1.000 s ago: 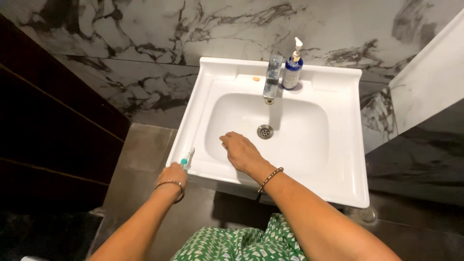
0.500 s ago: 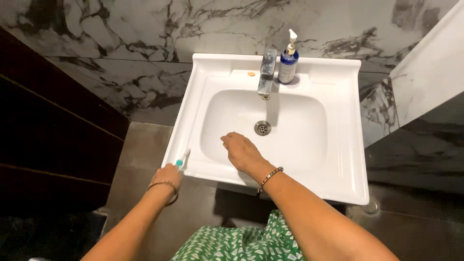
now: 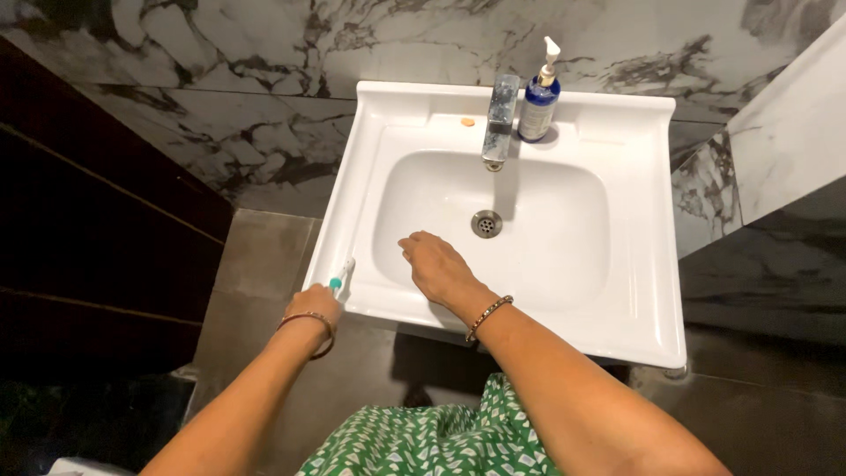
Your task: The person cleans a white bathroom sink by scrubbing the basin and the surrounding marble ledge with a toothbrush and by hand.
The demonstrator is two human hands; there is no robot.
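Head view, looking down on a white rectangular sink (image 3: 648, 264) set against a dark-veined marble wall (image 3: 264, 97).

Left hand (image 3: 310, 304): closed round the handle of a white toothbrush with a teal band (image 3: 339, 278). The brush points away from the person and lies on the near left rim of the sink. Fingers are curled under and mostly hidden by the wrist. Thin bangle (image 3: 310, 328) on this wrist.

Right hand (image 3: 436, 267): holds nothing. Palm down, fingers loosely spread, reaching leftward inside the near part of the basin. Whether the fingertips touch the porcelain cannot be told. Beaded bracelet (image 3: 487, 316) on this wrist.

Drain (image 3: 486, 224): mid-basin, just beyond the right hand.

Far rim: metal tap (image 3: 500, 119) at centre, blue soap pump bottle (image 3: 538, 99) just to its right, small orange scrap (image 3: 467, 122) to its left.

Near edge: green patterned garment (image 3: 441, 436). Dark tiled floor (image 3: 264, 264) left of the sink.
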